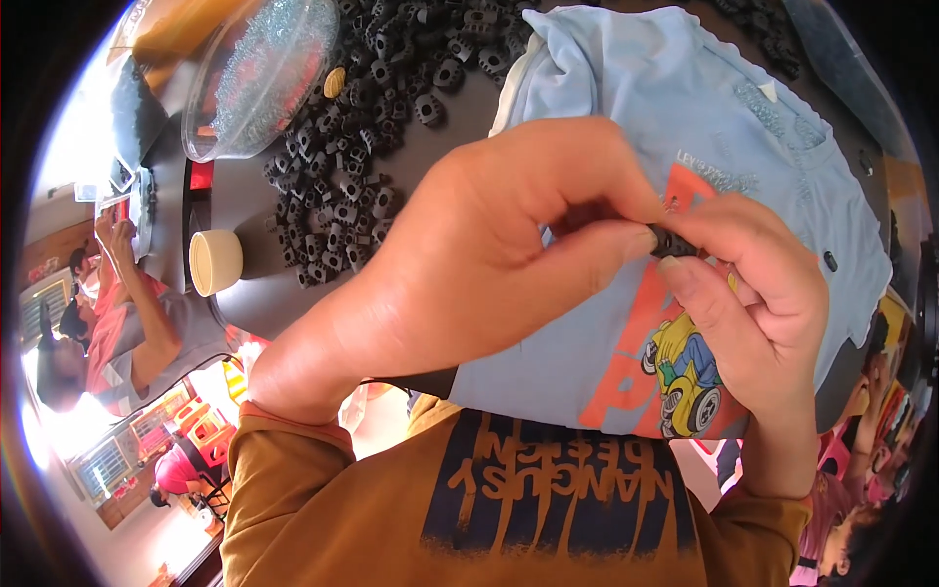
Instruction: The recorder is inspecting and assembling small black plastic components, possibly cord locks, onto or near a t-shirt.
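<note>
A small black plastic part (675, 243) is held up over a light blue printed shirt (626, 108) spread on the table. My right hand (763, 293) grips it between thumb and index finger, the other fingers curled behind. From the left, my left hand (518, 235) brings its thumb and index fingertips together in a pinch at the part's left end. Whatever is between those left fingertips is too small to make out. Tiny silvery pieces (726, 180) are scattered on the shirt, and one loose black piece (829, 261) rests near its right side.
A heap of similar black parts (337, 181) covers the table at far left. Beside it stand a clear tub (201, 142) of silvery pieces and a cream cup (217, 262). A small yellow piece (335, 83) lies by the heap. Other people sit at left and lower right.
</note>
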{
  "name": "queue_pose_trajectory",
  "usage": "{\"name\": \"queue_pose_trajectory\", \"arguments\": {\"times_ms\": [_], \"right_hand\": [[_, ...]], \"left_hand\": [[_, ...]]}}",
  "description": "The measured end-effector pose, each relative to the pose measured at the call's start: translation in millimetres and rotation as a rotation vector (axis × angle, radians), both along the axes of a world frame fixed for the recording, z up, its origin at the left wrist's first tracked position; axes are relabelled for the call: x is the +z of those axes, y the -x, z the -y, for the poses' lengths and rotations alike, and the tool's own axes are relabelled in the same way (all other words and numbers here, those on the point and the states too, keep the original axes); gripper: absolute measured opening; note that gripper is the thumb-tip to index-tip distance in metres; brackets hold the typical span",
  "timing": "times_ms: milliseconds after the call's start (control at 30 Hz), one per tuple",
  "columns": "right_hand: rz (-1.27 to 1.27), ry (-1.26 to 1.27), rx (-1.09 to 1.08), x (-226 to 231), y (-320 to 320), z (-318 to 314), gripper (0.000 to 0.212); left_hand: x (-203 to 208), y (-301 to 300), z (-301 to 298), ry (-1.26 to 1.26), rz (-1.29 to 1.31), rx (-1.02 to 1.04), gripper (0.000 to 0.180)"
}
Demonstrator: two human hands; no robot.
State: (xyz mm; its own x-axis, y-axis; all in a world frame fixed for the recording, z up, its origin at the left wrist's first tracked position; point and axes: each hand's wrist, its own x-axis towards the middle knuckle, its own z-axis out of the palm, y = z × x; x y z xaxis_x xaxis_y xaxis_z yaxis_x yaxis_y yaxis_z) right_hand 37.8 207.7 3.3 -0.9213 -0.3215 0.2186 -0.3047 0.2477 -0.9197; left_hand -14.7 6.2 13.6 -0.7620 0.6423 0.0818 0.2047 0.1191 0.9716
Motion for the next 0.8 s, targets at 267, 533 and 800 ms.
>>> {"name": "queue_pose_trajectory", "arguments": {"times_ms": [267, 533, 800], "right_hand": [[0.007, -0.015, -0.04, -4, -3, 2, 0.019], [0.165, 0.158, -0.036, -4, -7, 2, 0.02], [-0.128, -0.168, -0.062, -5, -5, 4, 0.019]], "left_hand": [[-7, -4, -1, 0.135, -0.586, 0.003, 0.017], [-2, -6, 1, -0.008, -0.06, 0.011, 0.017], [-10, -6, -4, 0.166, -0.697, -0.013, 0.019]]}}
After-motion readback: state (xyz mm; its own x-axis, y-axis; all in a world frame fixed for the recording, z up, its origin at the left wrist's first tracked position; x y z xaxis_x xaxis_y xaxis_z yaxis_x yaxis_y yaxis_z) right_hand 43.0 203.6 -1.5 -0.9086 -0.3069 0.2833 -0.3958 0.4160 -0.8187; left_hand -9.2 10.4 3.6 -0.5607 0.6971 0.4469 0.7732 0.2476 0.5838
